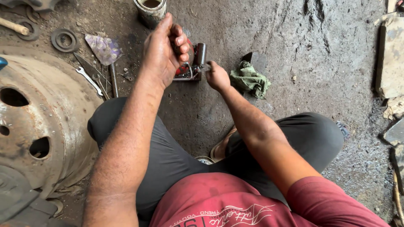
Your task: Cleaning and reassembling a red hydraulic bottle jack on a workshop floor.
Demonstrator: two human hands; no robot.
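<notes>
Work centres on the small red jack [185, 67] at upper centre of the frame, standing on the dirt floor [320, 63]. The left hand [166, 50] is closed around its top; the right hand [216, 75] pinches a fitting at its base, beside the dark cylinder [200, 54]. Next likely calls for a firm twist while the top is steadied.

Dark, oily dirt floor [294, 50] in flat daylight. A rusty wheel rim [38, 122] lies at nine o'clock; broken stone slabs [391, 59] line three o'clock.

head cam: on your head, looking steeply down past your chest and knees | range: close, your left hand [166, 50] and right hand [217, 76] sit upper centre | floor [320, 63] fills frame | single view, no overlap
</notes>
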